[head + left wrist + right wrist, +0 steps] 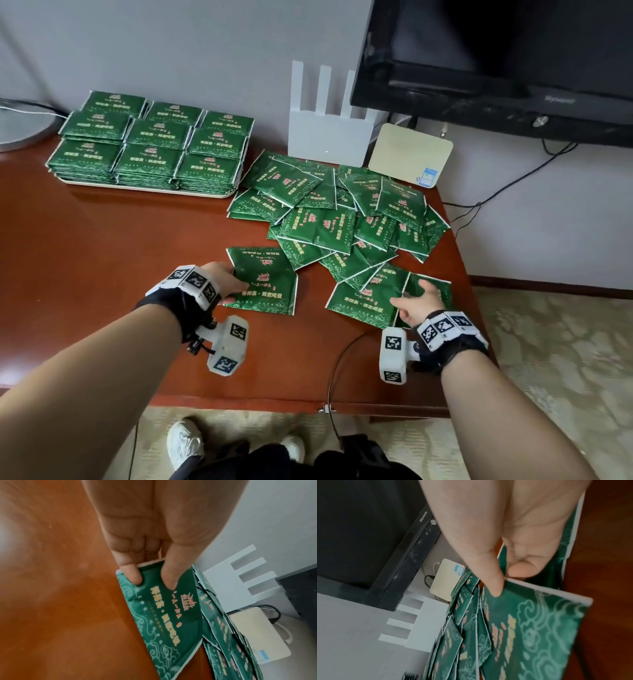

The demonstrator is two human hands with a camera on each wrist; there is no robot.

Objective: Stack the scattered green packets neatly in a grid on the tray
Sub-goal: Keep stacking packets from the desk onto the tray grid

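Observation:
Green packets point(154, 147) stand in neat stacks, three across, on a pale tray point(144, 186) at the table's back left. A loose pile of packets point(342, 212) spreads over the middle and right. My left hand point(226, 281) point(152, 581) pinches the near edge of one packet point(270, 284) point(168, 615) in front of the pile, thumb on top. My right hand point(416, 301) point(508, 580) is at the pile's near right corner. Its thumb presses the top of a packet point(363, 301) point(539, 628), with a curled finger at its edge.
Behind the pile stand a white router point(325, 137) and a beige box point(411, 154), with a black TV point(496, 68) above. A cable point(335, 370) runs over the wooden table's point(102, 257) front edge. The right edge lies close to my right hand.

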